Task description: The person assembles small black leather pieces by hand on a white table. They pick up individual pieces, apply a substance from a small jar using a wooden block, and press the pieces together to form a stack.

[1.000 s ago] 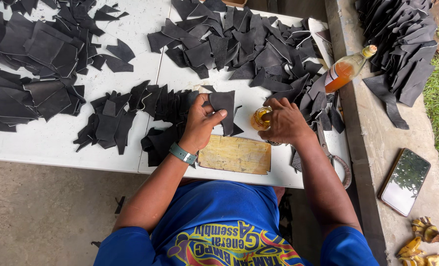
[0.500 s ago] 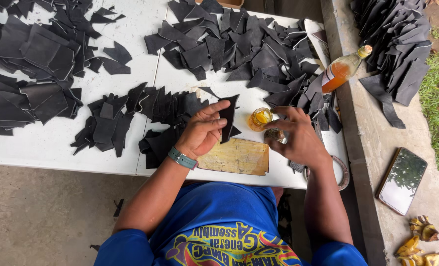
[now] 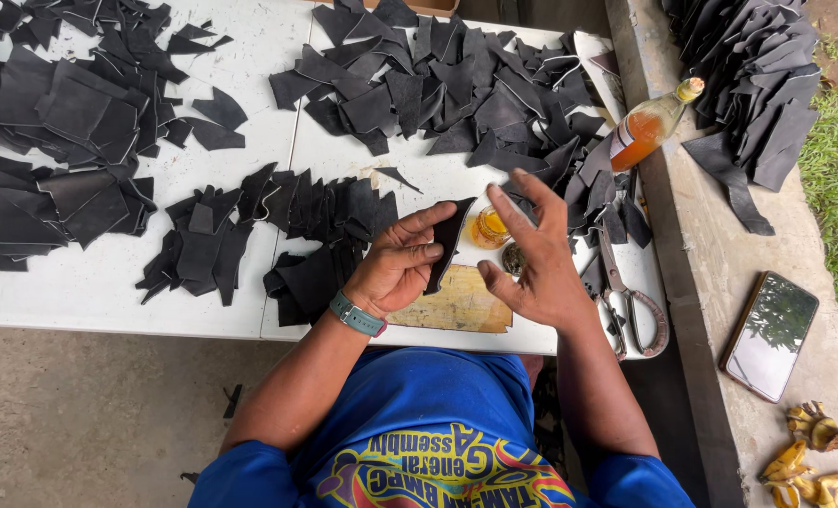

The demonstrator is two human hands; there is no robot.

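Observation:
My left hand holds a curved black leather piece upright between thumb and fingers, above a yellowish wooden board at the table's front edge. My right hand hovers beside it with fingers spread and nothing in it. Between the hands stands a small glass jar of amber liquid, and a small dark round lid lies next to it. A teal watch sits on my left wrist.
Heaps of black leather pieces cover the white table, with more on the concrete ledge. A bottle of orange liquid leans at the ledge. Scissors, a phone and banana peels lie right.
Both hands have lifted off the jar and board. The left hand has raised the leather piece, and the right hand has opened its fingers beside it.

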